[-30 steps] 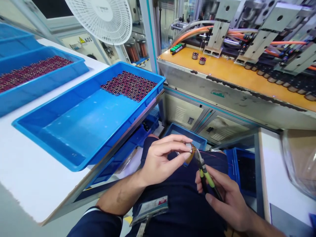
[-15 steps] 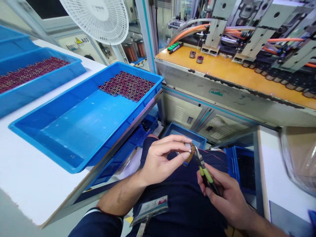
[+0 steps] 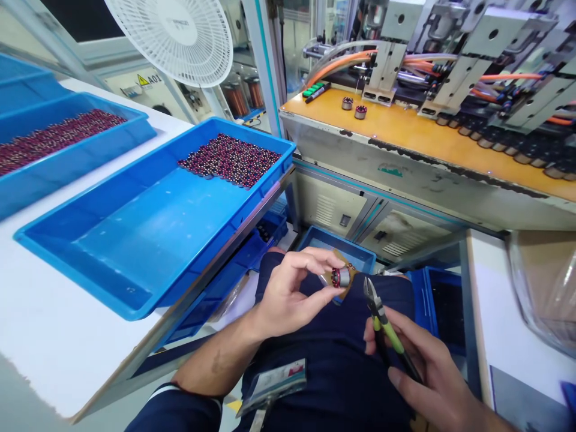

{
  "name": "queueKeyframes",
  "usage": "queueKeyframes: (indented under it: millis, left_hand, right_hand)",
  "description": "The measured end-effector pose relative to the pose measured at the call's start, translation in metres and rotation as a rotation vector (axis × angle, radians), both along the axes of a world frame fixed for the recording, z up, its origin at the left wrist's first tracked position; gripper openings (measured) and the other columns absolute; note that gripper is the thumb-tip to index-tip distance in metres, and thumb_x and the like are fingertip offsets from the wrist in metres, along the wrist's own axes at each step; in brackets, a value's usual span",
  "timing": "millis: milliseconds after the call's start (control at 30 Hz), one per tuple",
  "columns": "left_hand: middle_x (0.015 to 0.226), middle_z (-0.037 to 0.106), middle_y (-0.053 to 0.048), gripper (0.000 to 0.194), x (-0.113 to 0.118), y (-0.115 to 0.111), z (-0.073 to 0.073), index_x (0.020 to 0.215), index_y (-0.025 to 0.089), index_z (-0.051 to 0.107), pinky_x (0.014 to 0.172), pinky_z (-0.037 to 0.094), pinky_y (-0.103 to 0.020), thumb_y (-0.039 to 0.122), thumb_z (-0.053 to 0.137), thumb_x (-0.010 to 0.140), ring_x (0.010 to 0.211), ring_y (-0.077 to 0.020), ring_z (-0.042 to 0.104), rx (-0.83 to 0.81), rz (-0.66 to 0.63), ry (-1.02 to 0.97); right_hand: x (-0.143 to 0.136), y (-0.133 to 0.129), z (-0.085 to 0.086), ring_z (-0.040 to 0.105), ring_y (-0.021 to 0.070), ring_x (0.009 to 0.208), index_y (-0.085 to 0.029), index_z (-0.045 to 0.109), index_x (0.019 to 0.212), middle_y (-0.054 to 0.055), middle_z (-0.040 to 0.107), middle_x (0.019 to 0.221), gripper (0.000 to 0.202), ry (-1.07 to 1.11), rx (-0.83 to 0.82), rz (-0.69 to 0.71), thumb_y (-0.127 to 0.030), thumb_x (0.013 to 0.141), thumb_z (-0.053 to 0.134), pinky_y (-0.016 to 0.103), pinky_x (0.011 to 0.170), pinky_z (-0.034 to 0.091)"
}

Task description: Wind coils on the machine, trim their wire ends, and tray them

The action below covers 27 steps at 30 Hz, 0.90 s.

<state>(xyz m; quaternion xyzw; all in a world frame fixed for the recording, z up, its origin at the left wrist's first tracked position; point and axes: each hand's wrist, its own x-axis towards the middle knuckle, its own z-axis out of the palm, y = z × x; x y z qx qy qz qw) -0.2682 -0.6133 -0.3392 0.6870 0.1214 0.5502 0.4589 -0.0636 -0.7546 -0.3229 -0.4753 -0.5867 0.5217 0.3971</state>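
Between its thumb and fingers, my left hand [image 3: 292, 294] pinches a small round metal part with a dark red wound core [image 3: 341, 277] above my lap. To the right of it, my right hand [image 3: 420, 360] is wrapped round cutting pliers [image 3: 386, 327] with green and black handles. The plier tips point up and stand apart from the part, with a gap between them. A blue tray [image 3: 130, 240] on the left table holds many small dark red parts [image 3: 231, 159] packed at its far end.
Another blue tray [image 3: 135, 129] of red parts lies far left. A white fan [image 3: 180, 36] stands behind. Across the front, a machine bench [image 3: 324, 111] carries two round parts and a marker. A clear container [image 3: 544, 282] sits at the right; a blue bin [image 3: 364, 249] lies below.
The pliers have moved right and down, away from the part. In my left hand the part has been turned, so its red wound side now shows.
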Motion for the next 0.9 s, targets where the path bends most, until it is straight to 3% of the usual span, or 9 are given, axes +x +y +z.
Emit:
queueKeyframes:
  millis: [200, 533, 900]
  left_hand:
    - [0.105, 0.069, -0.006, 0.051, -0.001, -0.003, 0.003, 0.105, 0.02, 0.048, 0.091, 0.058, -0.037, -0.011, 0.069, 0.071, 0.101, -0.0193, 0.069, 0.032, 0.039, 0.008]
    - [0.105, 0.071, -0.007, 0.046, -0.002, -0.005, 0.005, 0.102, 0.019, 0.05, 0.09, 0.06, -0.037, -0.01, 0.068, 0.072, 0.1, -0.0188, 0.07, 0.037, 0.065, 0.014]
    - [0.105, 0.071, -0.008, 0.042, -0.003, -0.007, 0.004, 0.101, 0.019, 0.05, 0.085, 0.061, -0.035, -0.007, 0.069, 0.073, 0.099, -0.0195, 0.071, -0.005, 0.063, 0.03]
  right_hand:
    - [-0.004, 0.001, 0.0, 0.06, 0.0145, 0.114, -0.04, 0.029, 0.148, 0.005, 0.056, 0.126, 0.073, 0.011, 0.007, 0.051, -0.002, 0.087, 0.046, 0.036, 0.107, 0.042]
    - [-0.013, 0.008, 0.007, 0.062, 0.0141, 0.1, -0.035, 0.039, 0.144, 0.006, 0.058, 0.118, 0.067, 0.096, -0.033, 0.039, -0.002, 0.086, 0.048, 0.03, 0.095, 0.053]
    - [-0.016, 0.01, 0.007, 0.062, 0.0121, 0.089, -0.036, 0.042, 0.143, 0.005, 0.06, 0.111, 0.066, 0.121, -0.059, 0.015, -0.003, 0.086, 0.05, 0.026, 0.087, 0.055]
